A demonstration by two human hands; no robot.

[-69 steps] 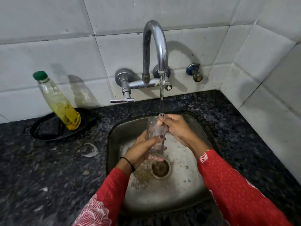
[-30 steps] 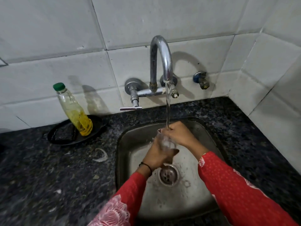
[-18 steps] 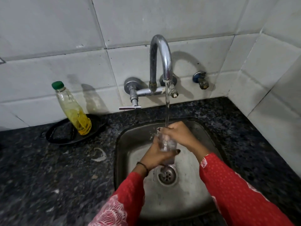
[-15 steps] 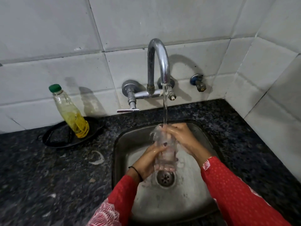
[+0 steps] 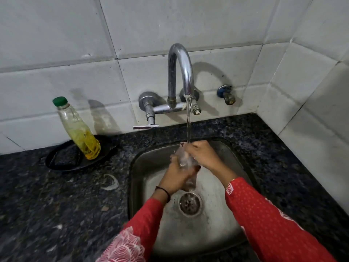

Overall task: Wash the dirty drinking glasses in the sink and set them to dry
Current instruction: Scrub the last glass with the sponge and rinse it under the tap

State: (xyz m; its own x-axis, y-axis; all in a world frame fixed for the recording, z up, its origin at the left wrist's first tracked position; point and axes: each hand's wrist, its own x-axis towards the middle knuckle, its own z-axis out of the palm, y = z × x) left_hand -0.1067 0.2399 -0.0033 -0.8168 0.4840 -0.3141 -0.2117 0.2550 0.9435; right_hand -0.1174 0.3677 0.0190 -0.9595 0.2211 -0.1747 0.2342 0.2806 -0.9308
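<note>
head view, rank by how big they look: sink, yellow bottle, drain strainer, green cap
1. sink
2. yellow bottle
3. drain strainer
4. green cap
Strainer over cap is apparent only: the strainer is nearer the camera.

Left grip (image 5: 176,175) holds the drinking glass (image 5: 190,183) from the side; right grip (image 5: 203,154) curls over its rim. The tap (image 5: 181,72) stream (image 5: 188,125) lands at the right grip. The sink (image 5: 137,167) drain (image 5: 189,203) lies below both grips.

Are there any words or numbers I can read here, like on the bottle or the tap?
None: no word, number or sign can be read anywhere in this picture.
The bottle with the green cap has no label.
The tap, the glass and the wall tiles show no writing.
</note>
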